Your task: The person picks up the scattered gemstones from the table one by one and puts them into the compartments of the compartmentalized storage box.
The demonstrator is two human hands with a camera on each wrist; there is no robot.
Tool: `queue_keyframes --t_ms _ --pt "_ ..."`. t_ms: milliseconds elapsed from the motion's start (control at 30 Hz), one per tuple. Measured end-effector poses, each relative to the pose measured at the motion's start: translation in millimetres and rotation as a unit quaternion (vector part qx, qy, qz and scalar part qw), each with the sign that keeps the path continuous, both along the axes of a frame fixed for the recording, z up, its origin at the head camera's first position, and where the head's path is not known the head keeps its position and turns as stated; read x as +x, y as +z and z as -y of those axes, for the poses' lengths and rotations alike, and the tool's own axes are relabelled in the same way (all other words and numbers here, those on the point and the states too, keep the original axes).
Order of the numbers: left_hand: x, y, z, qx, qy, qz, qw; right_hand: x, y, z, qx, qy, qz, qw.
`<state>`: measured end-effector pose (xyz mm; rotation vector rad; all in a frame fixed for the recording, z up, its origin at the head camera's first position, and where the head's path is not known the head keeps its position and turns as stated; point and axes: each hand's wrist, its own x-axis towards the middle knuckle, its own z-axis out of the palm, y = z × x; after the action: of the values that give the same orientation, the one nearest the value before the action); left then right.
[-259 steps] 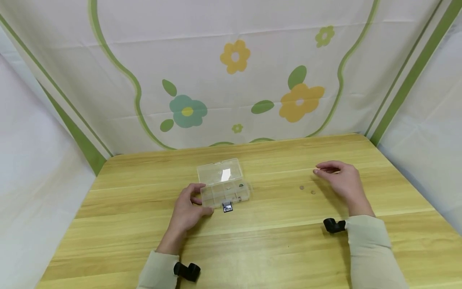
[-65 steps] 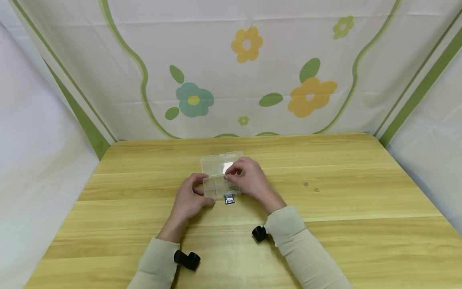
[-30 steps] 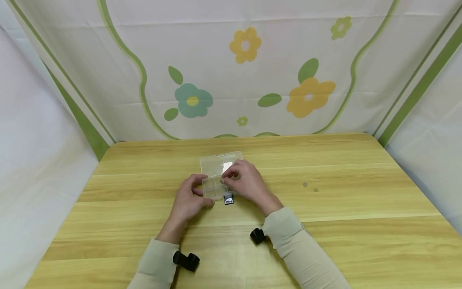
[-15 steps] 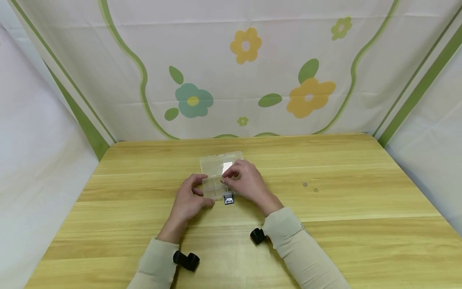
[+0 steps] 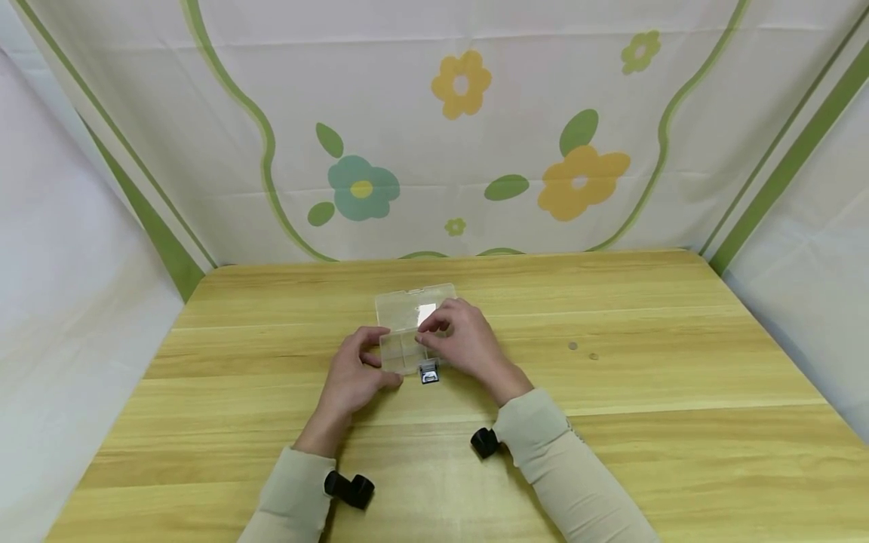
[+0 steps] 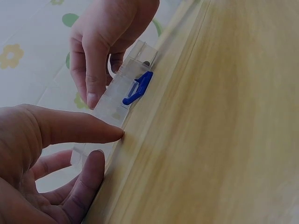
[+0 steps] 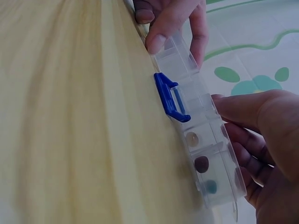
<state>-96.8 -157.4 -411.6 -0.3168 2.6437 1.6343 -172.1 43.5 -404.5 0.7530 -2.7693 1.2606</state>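
A clear plastic compartment box (image 5: 403, 351) lies on the table with its lid (image 5: 397, 309) folded back and its blue latch (image 7: 170, 98) hanging at the front. My left hand (image 5: 356, 371) grips its left end between thumb and fingers. Over the middle compartments, my right hand (image 5: 465, 339) has thumb and index finger brought together; whether anything is between the fingertips is hidden. Through the wall, the right wrist view shows a pale round piece (image 7: 192, 138), a dark brown one (image 7: 201, 164) and a green one (image 7: 211, 186) in the right-hand compartments.
Two small round pieces, a greyish one (image 5: 572, 346) and a brownish one (image 5: 594, 357), lie on the wooden table (image 5: 652, 452) right of the box. A flowered cloth (image 5: 271, 75) hangs behind the table's back edge.
From the table's right side, my right hand has come left over the box, then shifted slightly left within it. My left hand keeps its grip on the box.
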Motion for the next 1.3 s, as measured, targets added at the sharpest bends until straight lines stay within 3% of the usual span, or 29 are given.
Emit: queue_keyframes --t_ms 667,1300 --pt "2.4 -0.3 0 -0.002 0.002 -0.006 1.0 -3.5 -2.2 -32 -0.057 -0.045 0.009 0.997" --pt "2.9 1.6 -3 -0.006 0.009 -0.004 0.9999 -7.2 -4.2 -77 -0.042 -0.086 0.026 0.995"
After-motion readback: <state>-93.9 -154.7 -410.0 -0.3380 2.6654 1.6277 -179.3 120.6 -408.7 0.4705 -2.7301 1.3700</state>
